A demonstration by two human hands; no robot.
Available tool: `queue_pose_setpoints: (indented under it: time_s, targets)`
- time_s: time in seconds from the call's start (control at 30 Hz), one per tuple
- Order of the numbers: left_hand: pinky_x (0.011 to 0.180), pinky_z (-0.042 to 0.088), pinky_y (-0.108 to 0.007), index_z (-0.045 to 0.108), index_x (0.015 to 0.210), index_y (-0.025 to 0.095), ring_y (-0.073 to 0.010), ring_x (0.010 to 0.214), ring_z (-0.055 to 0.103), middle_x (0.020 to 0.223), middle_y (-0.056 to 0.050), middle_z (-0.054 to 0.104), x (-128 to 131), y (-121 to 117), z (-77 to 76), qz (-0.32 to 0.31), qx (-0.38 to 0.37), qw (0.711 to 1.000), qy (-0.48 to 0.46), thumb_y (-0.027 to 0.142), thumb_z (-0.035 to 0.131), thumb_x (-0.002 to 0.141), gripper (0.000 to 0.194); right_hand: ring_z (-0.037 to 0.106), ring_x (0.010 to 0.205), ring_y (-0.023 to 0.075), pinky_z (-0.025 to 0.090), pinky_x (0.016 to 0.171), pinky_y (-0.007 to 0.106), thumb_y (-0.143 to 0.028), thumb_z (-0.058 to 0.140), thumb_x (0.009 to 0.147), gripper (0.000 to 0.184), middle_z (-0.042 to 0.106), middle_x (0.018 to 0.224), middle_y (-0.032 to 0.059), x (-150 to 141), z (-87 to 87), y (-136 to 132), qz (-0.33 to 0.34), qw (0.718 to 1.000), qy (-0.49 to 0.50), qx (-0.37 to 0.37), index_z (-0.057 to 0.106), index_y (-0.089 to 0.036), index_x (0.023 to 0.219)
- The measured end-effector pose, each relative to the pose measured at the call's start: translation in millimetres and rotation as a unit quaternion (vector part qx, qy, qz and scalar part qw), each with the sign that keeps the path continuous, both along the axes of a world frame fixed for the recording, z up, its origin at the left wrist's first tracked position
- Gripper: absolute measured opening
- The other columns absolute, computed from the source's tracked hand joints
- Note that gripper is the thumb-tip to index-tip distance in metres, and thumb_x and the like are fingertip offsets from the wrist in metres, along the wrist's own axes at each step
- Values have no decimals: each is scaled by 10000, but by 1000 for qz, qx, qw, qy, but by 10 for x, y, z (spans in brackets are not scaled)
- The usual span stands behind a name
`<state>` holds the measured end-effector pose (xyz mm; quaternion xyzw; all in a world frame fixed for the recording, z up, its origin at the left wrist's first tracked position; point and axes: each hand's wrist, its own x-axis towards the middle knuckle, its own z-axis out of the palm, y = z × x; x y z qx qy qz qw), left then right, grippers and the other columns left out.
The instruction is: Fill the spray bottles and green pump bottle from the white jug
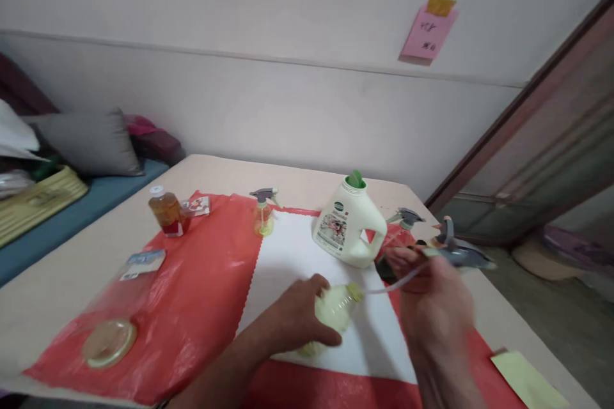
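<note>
My left hand (307, 313) is wrapped round a small clear bottle (336, 307) with a yellow-green neck, tilted over a white sheet (283, 262). Blurred by motion, my right hand (439, 300) grips a grey spray head (463, 254). Its thin tube (403, 280) runs toward the bottle's mouth; whether the tip is inside I cannot tell. Behind the bottle stands a cream detergent jug (348, 223) with a green spout. One spray bottle (263, 217) with orange-yellow liquid is at the sheet's back left corner. Another spray bottle (405, 220) is partly hidden behind the jug and my right hand.
Red plastic sheeting (206, 287) covers much of the table (230, 166). On the left are a bottle of amber liquid (167, 211), a small packet (196, 206), a clear plastic bag (144, 265) and a round lid (109, 342). A yellow paper (527, 380) lies front right.
</note>
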<state>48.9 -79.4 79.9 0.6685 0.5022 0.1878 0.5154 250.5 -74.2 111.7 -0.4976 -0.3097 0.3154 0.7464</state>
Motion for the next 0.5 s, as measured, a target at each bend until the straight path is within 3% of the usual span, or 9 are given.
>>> queue_pose_setpoints:
  time_s: [0.07, 0.13, 0.23, 0.3, 0.37, 0.5]
  targets:
    - [876, 445, -418, 584, 1120, 208, -322, 1044, 556, 1067, -93, 618, -143, 130, 11, 82, 63, 992, 78, 261, 800, 514, 646, 619, 656, 162, 535, 723, 355, -338, 608, 757, 118, 644, 665, -5, 148, 32, 75, -90, 993, 42, 57, 624, -222, 775]
    - [840, 469, -378, 547, 1128, 199, -291, 1012, 588, 1077, -95, 625, -313, 265, 67, 198, 81, 976, 48, 249, 760, 570, 600, 613, 661, 166, 523, 713, 360, -317, 665, 734, 101, 646, 690, 9, 202, -6, 118, -115, 990, 32, 71, 625, -226, 746]
    - [815, 491, -330, 490, 1141, 229, -226, 949, 636, 1068, -52, 640, -570, 395, 221, 395, 104, 910, -67, 324, 726, 672, 534, 581, 645, 162, 464, 612, 312, -413, 725, 736, 209, 655, 707, 34, 9, -234, 105, 2, 992, -110, -62, 657, -218, 703]
    - [837, 496, -305, 480, 1123, 240, -203, 957, 646, 1057, -26, 647, -696, 418, 322, 472, 151, 859, -132, 327, 731, 683, 514, 494, 541, 138, 394, 523, 281, -494, 744, 707, 303, 589, 578, 0, -291, -458, 74, 138, 955, -208, -158, 675, -200, 682]
    - [849, 499, -284, 485, 1112, 237, -189, 961, 650, 1046, -13, 649, -771, 413, 384, 511, 191, 820, -175, 307, 740, 677, 509, 426, 449, 117, 329, 451, 262, -562, 742, 672, 396, 521, 476, -30, -649, -684, 74, 274, 923, -183, -196, 626, -188, 617]
    - [837, 512, -273, 497, 1117, 224, -184, 935, 658, 1023, -11, 654, -827, 413, 372, 533, 204, 792, -218, 299, 742, 679, 507, 463, 447, 117, 345, 427, 256, -593, 696, 695, 428, 607, 555, 1, -1208, -1026, 311, 304, 912, -165, -220, 578, -185, 637]
